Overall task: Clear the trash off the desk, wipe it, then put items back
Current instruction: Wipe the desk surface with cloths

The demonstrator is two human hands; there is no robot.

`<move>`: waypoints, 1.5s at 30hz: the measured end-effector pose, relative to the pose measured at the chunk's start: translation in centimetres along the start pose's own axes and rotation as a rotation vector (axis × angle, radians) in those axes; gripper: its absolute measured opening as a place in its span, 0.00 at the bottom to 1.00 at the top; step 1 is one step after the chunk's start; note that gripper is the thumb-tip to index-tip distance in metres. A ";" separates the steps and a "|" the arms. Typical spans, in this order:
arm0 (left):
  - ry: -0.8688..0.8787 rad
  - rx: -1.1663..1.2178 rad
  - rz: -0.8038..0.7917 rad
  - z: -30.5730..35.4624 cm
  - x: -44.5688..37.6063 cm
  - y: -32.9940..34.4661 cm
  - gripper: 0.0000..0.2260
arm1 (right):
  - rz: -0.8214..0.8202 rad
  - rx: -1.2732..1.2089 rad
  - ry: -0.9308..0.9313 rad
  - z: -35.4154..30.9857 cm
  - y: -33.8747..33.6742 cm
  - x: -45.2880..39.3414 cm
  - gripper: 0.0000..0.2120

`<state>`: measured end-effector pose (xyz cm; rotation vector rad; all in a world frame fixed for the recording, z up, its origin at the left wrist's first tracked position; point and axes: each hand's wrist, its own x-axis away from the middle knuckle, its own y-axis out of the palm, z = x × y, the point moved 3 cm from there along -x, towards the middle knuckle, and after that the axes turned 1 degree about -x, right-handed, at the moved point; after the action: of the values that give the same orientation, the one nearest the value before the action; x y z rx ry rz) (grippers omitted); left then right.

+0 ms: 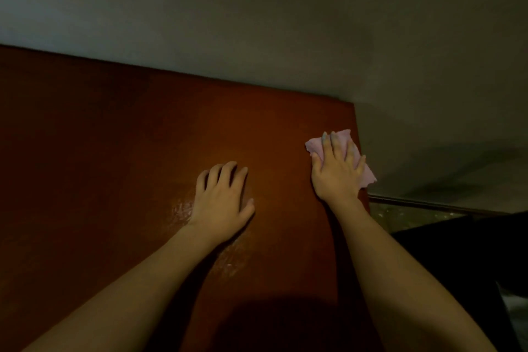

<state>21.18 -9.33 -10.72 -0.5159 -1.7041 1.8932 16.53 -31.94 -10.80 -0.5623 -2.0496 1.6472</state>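
Nearest the camera, both bare forearms reach up from about 6 o'clock over the reddish-brown desk (100, 151). The left hand (221, 197) rests near the middle of the desk, palm down, fingers slightly bent with the tips touching the wood; it holds nothing. Just beside its wrist, toward 7 o'clock, a glossy patch (181, 208) catches the light, with a fainter streak under the forearm; this looks like moisture from wiping, though the dim light makes that uncertain.

Farther out, at about 2 o'clock from the left hand, the right hand (337, 171) lies flat on a pink cloth (365, 177), fingers straight and spread, pressing it down on the desk at its right edge, near the far right corner. The cloth shows past the fingertips and hangs a little over the edge.

Judging by how things lie, the trash step seems done: no litter shows on the visible desk. Wiping is the step in hand, and with the cloth at the right edge it may be well along, but the left part of the desk is dark and I cannot tell whether it has been wiped. Putting items back is not yet done; none are on the visible surface.

No container is in view, so there are no contents to report. Beyond the desk, from 10 to 2 o'clock, a plain grey wall (285, 8) rises.
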 end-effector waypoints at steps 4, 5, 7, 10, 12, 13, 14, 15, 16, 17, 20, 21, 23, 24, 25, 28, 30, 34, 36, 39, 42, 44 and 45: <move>0.051 0.013 -0.012 1.4 0.1 0.0 0.29 | 0.007 -0.003 0.057 1.7 0.0 0.9 0.26; 0.062 -0.005 -0.017 1.7 0.3 0.0 0.29 | 0.006 -0.010 0.071 2.0 0.0 1.1 0.26; 0.083 -0.030 -0.025 1.9 0.5 0.1 0.28 | 0.001 -0.034 0.105 2.7 -0.1 1.8 0.26; 0.120 -0.026 -0.008 1.7 0.6 0.2 0.28 | -0.001 -0.043 0.170 3.3 0.0 3.3 0.27; 0.144 -0.017 0.001 1.2 0.7 0.1 0.28 | -0.005 -0.026 0.218 3.1 0.3 4.4 0.27; 0.149 -0.017 0.002 0.9 0.8 0.0 0.28 | -0.001 -0.015 0.233 2.8 0.4 4.9 0.27; 0.150 -0.019 0.002 0.4 1.0 0.0 0.28 | 0.003 -0.007 0.242 2.4 0.5 5.2 0.27; 0.148 -0.017 0.000 -0.2 1.2 0.0 0.28 | 0.007 0.001 0.244 2.0 0.6 5.5 0.27; 0.146 -0.008 0.003 -0.9 1.4 0.0 0.28 | 0.005 0.010 0.247 1.6 0.6 5.7 0.27; 0.141 0.003 0.006 -1.6 1.6 -0.1 0.28 | 0.005 0.023 0.252 1.2 0.7 5.9 0.27; 0.131 0.013 0.019 -4.1 2.2 -0.4 0.27 | 0.001 0.041 0.264 -0.7 1.0 6.4 0.27; 0.122 0.015 0.017 -4.8 2.3 -0.6 0.27 | -0.001 0.044 0.252 -1.7 1.1 6.5 0.27; 0.102 0.017 0.010 -6.4 2.7 -0.9 0.27 | -0.007 0.054 0.210 -4.3 1.5 6.8 0.27; 0.091 0.017 0.012 -7.3 2.9 -1.0 0.27 | -0.017 0.054 0.187 -5.8 1.7 6.8 0.27; 0.079 0.024 0.008 -8.2 3.3 -1.1 0.27 | -0.024 0.052 0.161 -7.4 2.1 6.9 0.27; 0.044 0.038 0.010 -11.3 3.9 -1.5 0.27 | -0.030 0.069 0.092 -12.2 3.0 6.8 0.28; 0.010 0.034 0.015 -14.4 4.6 -1.8 0.27 | -0.033 0.080 0.055 -15.8 3.9 6.8 0.28; -0.063 0.042 0.027 -20.9 6.0 -2.6 0.27 | -0.040 0.074 -0.020 -23.7 5.4 7.2 0.28; -0.099 0.028 0.030 -24.2 6.8 -3.0 0.27 | -0.049 0.082 -0.064 -27.9 6.1 7.3 0.28; -0.136 0.033 0.018 -29.2 8.1 -3.6 0.27 | -0.051 0.102 -0.129 -34.0 7.3 7.5 0.28; -0.196 0.035 -0.013 -34.8 9.5 -4.6 0.27 | -0.058 0.120 -0.194 -40.4 8.6 7.6 0.28; -0.254 0.035 -0.015 -39.1 10.5 -5.4 0.28 | -0.072 0.142 -0.239 -44.9 9.5 7.7 0.28; -0.287 0.047 -0.014 -41.2 11.1 -5.8 0.28 | -0.079 0.148 -0.262 -47.3 10.0 7.7 0.28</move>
<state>38.28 30.21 -9.52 -0.2208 -1.8270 2.0713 37.80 12.11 -11.07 -0.2214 -2.0735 1.8885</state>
